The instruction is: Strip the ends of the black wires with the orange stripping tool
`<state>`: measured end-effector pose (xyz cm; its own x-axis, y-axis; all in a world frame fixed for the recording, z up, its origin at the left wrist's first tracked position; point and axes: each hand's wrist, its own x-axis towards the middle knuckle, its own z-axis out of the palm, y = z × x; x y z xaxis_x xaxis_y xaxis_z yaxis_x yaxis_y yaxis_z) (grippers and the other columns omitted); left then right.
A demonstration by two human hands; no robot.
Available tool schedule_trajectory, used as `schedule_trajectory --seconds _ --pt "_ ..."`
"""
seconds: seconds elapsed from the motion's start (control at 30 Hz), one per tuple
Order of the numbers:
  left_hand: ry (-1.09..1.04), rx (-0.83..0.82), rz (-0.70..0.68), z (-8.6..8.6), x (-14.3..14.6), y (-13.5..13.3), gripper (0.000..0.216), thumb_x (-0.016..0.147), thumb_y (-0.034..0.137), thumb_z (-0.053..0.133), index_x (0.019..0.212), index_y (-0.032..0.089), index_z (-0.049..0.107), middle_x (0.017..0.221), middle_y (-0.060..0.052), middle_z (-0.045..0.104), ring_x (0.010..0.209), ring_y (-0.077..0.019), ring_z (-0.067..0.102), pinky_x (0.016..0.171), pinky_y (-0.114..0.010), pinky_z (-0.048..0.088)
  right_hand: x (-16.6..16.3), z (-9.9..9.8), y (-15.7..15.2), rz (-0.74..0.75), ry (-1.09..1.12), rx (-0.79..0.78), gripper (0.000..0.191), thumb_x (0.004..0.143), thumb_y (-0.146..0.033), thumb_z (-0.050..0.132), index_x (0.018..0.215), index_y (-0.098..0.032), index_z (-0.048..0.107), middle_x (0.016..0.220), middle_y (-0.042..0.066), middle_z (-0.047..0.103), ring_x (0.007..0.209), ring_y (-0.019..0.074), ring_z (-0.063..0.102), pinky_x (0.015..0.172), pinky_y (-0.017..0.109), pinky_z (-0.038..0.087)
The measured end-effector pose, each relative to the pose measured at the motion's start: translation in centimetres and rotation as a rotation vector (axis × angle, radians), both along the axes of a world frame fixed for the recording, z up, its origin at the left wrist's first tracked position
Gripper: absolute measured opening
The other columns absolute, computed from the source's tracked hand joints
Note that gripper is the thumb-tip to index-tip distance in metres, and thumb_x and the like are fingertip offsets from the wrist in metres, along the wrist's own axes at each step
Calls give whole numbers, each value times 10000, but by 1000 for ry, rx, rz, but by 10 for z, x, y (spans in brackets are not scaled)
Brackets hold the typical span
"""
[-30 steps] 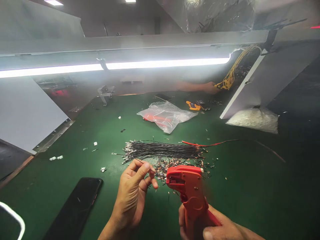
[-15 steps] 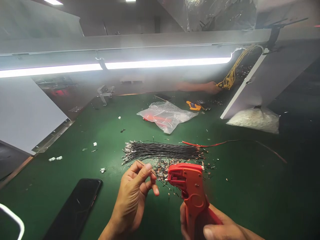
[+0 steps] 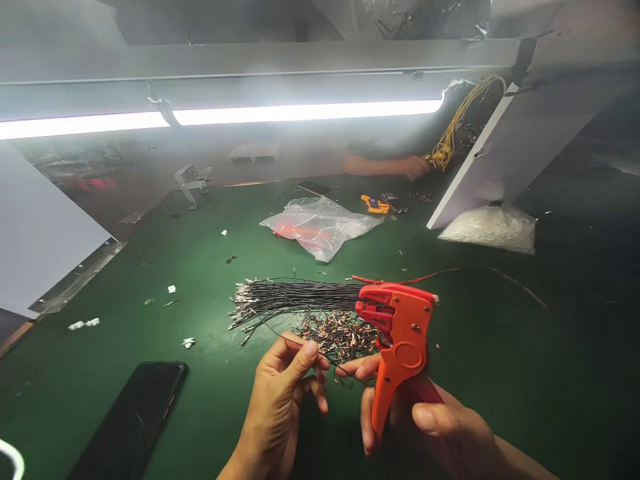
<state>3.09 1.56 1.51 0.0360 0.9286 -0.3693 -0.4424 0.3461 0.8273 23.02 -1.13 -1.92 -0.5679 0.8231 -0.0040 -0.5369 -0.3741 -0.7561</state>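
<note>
We list, about the black wire bundle: nearer, one thin wire pinched in the left hand; before the bundle's right end, a smooth red-orange pistol-shaped stripper clasped by the right hand; alongside, heaped copper-flecked clippings.

Room to pass lies between phone and left grip; wire clippings obstruct rightward.

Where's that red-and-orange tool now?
In the head view, the red-and-orange tool is right of centre, held in the right hand, its nose hiding the black wire bundle's right end.
</note>
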Motion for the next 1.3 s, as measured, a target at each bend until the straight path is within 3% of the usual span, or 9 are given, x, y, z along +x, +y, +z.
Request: schedule_trajectory --seconds 0.2,0.4,0.6,0.67,0.77,0.93,1.3 --pt "64 63 -41 -4 1 0 367 714 447 814 684 163 584 624 31 621 419 -79 526 396 -214 463 -3 -7 -6 77 16 -71 622 782 -431 671 1291 -82 598 873 149 758 789 256 671 756 366 436" --pt "104 102 19 -3 4 -1 353 692 447 828 692 170 610 608 23 631 467 -98 528 400 -213 462 -3 1 -6 72 -15 -47 619 788 -446 674 1287 -85 622 885 150 755 789 247 669 761 360 441" --pt "155 112 -120 -3 9 -7 396 658 507 840 644 135 704 565 -12 626 515 -83 534 511 -186 434 -1 5 -5 60 -89 -1 591 782 -459 664 1252 -102 652 876 133 764 780 244 657 749 349 429" --pt "207 166 -77 -2 8 -6 384 670 499 834 623 137 716 576 -15 618 530 -90 544 534 -197 443 -1 6 -5 72 -68 -6 593 793 -451 655 1275 -107 634 873 128 764 780 241 658 739 343 425" --pt "204 190 30 2 3 -1 377 655 514 836 638 152 729 588 -1 601 469 -90 515 448 -212 423 -1 3 -8 82 -11 -24 570 796 -444 678 1277 -143 624 987 132 745 814 240 664 749 347 437" --pt "12 11 214 17 -5 6 357 612 492 867 698 178 719 653 20 588 540 -78 473 437 -181 399 -3 -10 -11 100 6 2 519 805 -452 732 1238 -191 619 1057 118 717 898 229 643 812 355 432" --pt "-75 -47 195 23 -7 -2 372 624 490 858 735 179 687 653 25 574 544 -81 461 450 -195 386 -10 -24 -14 195 20 -14 534 812 -428 734 1268 -185 597 1045 100 665 871 186 571 785 303 399"
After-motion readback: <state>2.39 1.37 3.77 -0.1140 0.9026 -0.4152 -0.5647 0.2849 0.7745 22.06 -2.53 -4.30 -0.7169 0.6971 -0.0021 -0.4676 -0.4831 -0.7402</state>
